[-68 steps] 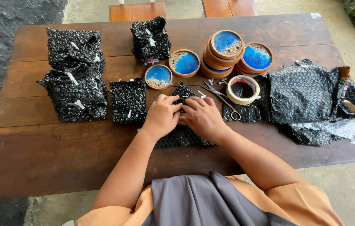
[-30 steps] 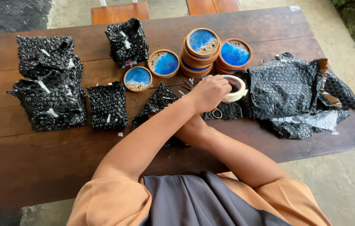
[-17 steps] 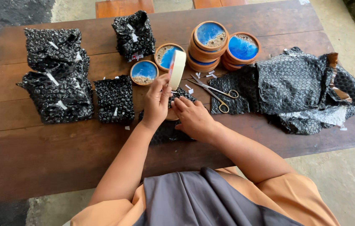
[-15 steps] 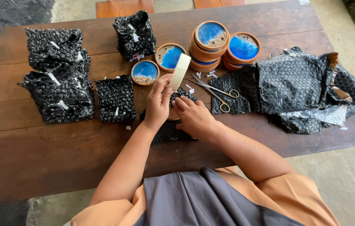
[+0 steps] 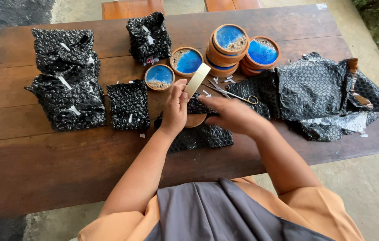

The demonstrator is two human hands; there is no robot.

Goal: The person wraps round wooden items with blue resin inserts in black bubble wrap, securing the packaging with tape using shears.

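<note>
My left hand point(image 5: 175, 109) holds a cream roll of tape point(image 5: 197, 80) upright on edge above a sheet of black bubble wrap point(image 5: 200, 136). A round wooden coaster point(image 5: 196, 120) lies half folded into that wrap, its brown edge showing. My right hand point(image 5: 230, 115) hovers just right of the roll, off the wrap, with its fingers stretched toward the tape and nothing seen in it.
Scissors point(image 5: 234, 95) lie behind my right hand. Blue-and-wood coasters stand stacked point(image 5: 229, 42) and singly point(image 5: 159, 76) at the back. Wrapped black bundles point(image 5: 66, 80) sit at the left, one point(image 5: 129, 106) beside my left hand. Loose bubble wrap point(image 5: 323, 98) is heaped on the right of the wooden table point(image 5: 42, 160).
My left hand reached across for the tape roll and brought it over the wrap. My right hand has now lifted off the wrapped coaster toward the roll, and the fold has loosened.
</note>
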